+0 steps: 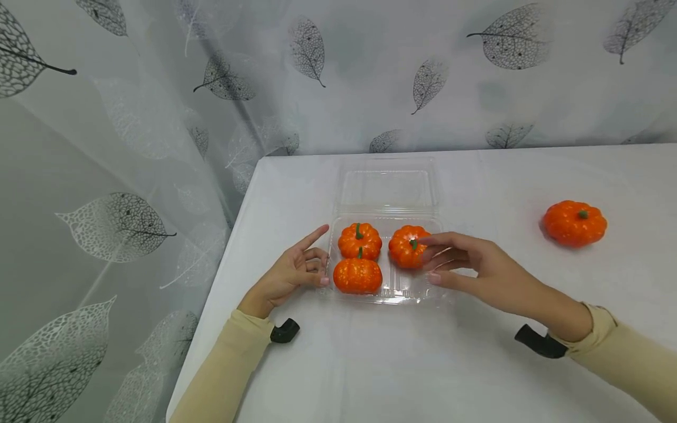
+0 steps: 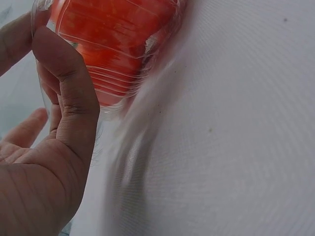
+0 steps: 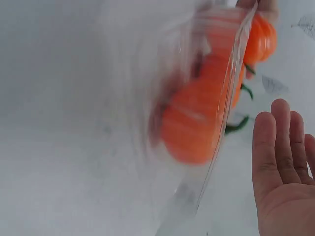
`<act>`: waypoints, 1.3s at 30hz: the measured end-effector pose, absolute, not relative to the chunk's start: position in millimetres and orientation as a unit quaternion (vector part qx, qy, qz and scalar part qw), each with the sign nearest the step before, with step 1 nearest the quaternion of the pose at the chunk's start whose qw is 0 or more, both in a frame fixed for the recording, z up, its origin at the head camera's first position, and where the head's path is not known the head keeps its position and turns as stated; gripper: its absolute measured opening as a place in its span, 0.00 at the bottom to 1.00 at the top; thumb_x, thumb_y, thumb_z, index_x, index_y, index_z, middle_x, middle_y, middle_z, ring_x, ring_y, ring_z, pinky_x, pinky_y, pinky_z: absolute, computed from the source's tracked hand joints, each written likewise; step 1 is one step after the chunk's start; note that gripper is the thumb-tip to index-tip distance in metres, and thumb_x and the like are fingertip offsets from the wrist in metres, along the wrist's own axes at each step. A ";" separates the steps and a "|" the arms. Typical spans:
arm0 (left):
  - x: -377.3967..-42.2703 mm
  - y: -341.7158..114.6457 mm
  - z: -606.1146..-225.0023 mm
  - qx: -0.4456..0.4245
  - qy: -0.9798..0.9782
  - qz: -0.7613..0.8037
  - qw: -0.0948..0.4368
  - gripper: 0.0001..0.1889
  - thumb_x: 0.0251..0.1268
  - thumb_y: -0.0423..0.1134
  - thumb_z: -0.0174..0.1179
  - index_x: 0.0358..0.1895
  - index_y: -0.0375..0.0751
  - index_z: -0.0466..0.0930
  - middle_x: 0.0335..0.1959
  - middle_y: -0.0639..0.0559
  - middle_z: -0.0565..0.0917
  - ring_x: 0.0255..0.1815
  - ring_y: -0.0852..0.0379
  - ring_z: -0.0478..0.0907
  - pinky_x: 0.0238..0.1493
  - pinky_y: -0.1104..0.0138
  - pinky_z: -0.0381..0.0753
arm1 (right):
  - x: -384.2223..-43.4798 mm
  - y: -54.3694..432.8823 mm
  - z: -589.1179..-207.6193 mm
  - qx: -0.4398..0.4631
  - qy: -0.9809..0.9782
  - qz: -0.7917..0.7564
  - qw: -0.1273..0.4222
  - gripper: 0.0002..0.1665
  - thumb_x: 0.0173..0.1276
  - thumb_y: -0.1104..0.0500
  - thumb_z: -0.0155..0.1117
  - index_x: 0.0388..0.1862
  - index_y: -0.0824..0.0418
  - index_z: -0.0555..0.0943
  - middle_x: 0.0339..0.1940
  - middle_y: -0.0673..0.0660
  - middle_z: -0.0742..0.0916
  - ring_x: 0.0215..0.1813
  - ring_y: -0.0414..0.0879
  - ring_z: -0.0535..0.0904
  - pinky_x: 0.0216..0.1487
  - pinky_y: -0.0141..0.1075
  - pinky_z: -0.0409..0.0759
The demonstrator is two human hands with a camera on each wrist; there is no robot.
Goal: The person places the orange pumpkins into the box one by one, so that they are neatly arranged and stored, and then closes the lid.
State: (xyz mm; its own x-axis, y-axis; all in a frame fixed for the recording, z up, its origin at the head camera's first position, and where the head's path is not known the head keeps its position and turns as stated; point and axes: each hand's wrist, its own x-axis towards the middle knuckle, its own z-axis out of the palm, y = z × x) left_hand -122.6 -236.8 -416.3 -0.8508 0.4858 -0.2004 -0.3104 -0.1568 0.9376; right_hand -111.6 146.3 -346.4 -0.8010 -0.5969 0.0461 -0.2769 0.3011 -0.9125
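Observation:
A clear plastic clamshell container (image 1: 407, 286) lies on the table with its lid (image 1: 388, 188) folded back. Inside its base are three small orange toy pumpkins with green stems: one at the back left (image 1: 353, 239), one in front of it (image 1: 357, 277), and one on the right (image 1: 404, 249). At the left rim, my left hand (image 1: 291, 271) pinches the container's edge between thumb and fingers. My right hand (image 1: 483, 267) hovers at the right side, its fingertips overlapping the right pumpkin in the head view. In the right wrist view, its fingers (image 3: 283, 142) are straight and hold nothing.
Another orange pumpkin (image 1: 568, 226) rests on the white-covered table (image 1: 508, 194), to the right of the container. Leaf-patterned sheer curtains (image 1: 365, 76) hang behind the table and along its left side.

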 end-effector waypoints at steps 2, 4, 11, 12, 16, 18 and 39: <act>-122.7 -236.6 -416.0 0.074 0.593 0.757 0.263 0.55 0.53 0.18 0.70 0.82 0.50 0.51 0.42 0.48 0.74 0.34 0.57 0.76 0.42 0.68 0.84 | -113.0 157.1 -344.7 -0.268 0.798 -0.524 0.129 0.32 0.69 0.63 0.70 0.70 0.60 0.72 0.55 0.58 0.84 0.53 0.45 0.83 0.54 0.30 0.80; -122.9 -236.3 -415.6 0.074 0.594 0.757 0.262 0.55 0.53 0.18 0.70 0.82 0.50 0.51 0.42 0.48 0.74 0.34 0.57 0.76 0.42 0.68 0.84 | -114.2 168.7 -343.6 -0.258 0.805 -0.524 0.108 0.33 0.69 0.65 0.70 0.71 0.58 0.72 0.55 0.59 0.83 0.53 0.45 0.83 0.52 0.29 0.81; -122.2 -236.5 -414.7 0.077 0.598 0.753 0.264 0.54 0.55 0.18 0.68 0.82 0.52 0.50 0.41 0.48 0.74 0.34 0.57 0.76 0.42 0.68 0.84 | -118.9 212.2 -345.4 -0.217 0.818 -0.533 0.017 0.43 0.60 0.77 0.71 0.73 0.60 0.70 0.57 0.54 0.83 0.52 0.41 0.84 0.50 0.24 0.80; -122.0 -236.7 -414.6 0.078 0.599 0.753 0.263 0.54 0.55 0.18 0.68 0.82 0.52 0.50 0.41 0.48 0.74 0.34 0.57 0.76 0.41 0.68 0.84 | -120.2 218.4 -345.8 -0.205 0.816 -0.540 0.005 0.44 0.58 0.79 0.71 0.73 0.61 0.70 0.57 0.54 0.82 0.53 0.41 0.84 0.50 0.25 0.80; -121.0 -237.1 -414.4 0.076 0.599 0.752 0.264 0.54 0.55 0.18 0.68 0.82 0.53 0.52 0.42 0.47 0.74 0.34 0.57 0.76 0.42 0.68 0.84 | -125.3 241.9 -346.7 -0.143 0.821 -0.552 -0.038 0.49 0.55 0.81 0.72 0.75 0.59 0.68 0.61 0.54 0.80 0.57 0.36 0.80 0.51 0.21 0.77; -120.8 -237.1 -414.5 0.076 0.600 0.752 0.263 0.54 0.55 0.18 0.68 0.82 0.53 0.52 0.42 0.47 0.74 0.34 0.57 0.76 0.42 0.68 0.84 | -127.4 252.4 -347.5 -0.105 0.842 -0.526 -0.056 0.53 0.57 0.77 0.74 0.78 0.53 0.65 0.67 0.52 0.78 0.63 0.35 0.76 0.54 0.18 0.73; -120.1 -236.6 -414.8 0.071 0.598 0.754 0.261 0.54 0.55 0.19 0.69 0.82 0.53 0.52 0.42 0.47 0.73 0.34 0.57 0.76 0.41 0.69 0.84 | -157.4 320.0 -383.1 0.112 0.912 -0.391 -0.041 0.56 0.72 0.48 0.66 0.83 0.36 0.38 0.84 0.55 0.48 0.83 0.56 0.43 0.75 0.54 0.51</act>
